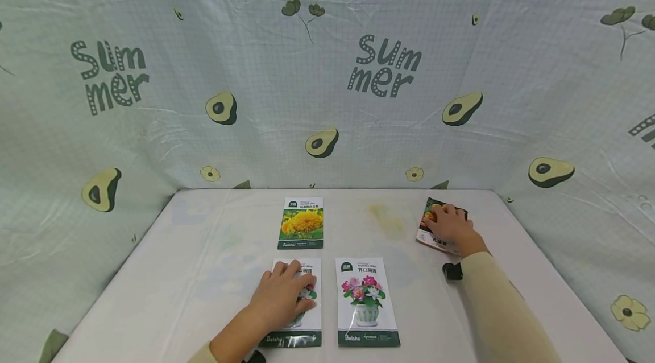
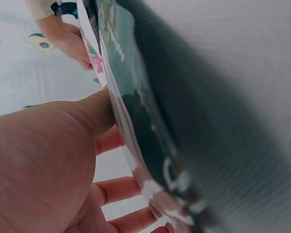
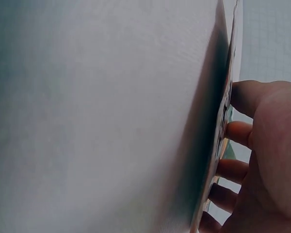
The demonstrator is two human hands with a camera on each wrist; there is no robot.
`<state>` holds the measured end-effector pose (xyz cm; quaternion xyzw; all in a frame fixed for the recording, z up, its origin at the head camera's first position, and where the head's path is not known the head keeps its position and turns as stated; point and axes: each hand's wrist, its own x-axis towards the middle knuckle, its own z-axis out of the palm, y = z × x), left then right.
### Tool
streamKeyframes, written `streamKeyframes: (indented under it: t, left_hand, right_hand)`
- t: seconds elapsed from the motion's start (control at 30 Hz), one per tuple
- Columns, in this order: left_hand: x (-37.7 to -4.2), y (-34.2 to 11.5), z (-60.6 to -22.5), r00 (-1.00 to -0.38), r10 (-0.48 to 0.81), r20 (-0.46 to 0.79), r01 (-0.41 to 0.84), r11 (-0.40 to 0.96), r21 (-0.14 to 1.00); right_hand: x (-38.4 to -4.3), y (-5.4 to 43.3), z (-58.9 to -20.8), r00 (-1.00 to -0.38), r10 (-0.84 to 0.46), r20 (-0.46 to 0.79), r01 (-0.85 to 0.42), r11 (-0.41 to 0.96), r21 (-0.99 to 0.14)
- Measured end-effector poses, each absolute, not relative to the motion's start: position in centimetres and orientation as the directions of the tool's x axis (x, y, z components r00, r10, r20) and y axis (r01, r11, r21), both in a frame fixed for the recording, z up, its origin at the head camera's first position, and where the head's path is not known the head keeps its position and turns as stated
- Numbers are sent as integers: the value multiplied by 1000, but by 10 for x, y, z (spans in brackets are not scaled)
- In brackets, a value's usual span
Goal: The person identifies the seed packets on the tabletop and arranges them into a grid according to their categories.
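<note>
My left hand (image 1: pixel 281 297) lies over a white seed packet (image 1: pixel 299 338) at the front, covering much of its picture. In the left wrist view the fingers (image 2: pixel 119 190) and thumb touch the packet's face. Farther off on the right, my right hand (image 1: pixel 451 225) rests on a dark-topped seed packet (image 1: pixel 428 236) that lies at a slant. The right wrist view has its fingertips against this packet (image 3: pixel 215 145), seen nearly edge-on. Beside the left hand's packet is another seed packet (image 1: pixel 365 303) with pink flowers in a vase.
A yellow-flower seed packet (image 1: pixel 301 223) lies behind the left hand's packet. The white tabletop (image 1: pixel 215 272) has a yellowish stain (image 1: pixel 387 221) towards the back. A hanging cloth (image 1: pixel 276 73) printed with avocados and lettering surrounds the back and sides.
</note>
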<state>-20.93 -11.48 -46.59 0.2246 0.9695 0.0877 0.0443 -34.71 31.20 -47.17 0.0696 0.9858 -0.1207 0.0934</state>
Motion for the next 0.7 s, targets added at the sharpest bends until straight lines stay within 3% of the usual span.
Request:
streamKeyframes:
  t: [0.7]
  left_hand:
    - [-210, -115, -468, -896, 441, -53, 424, 885, 192]
  right_hand:
    - [-351, 295, -476, -978, 73, -194, 121, 961, -248]
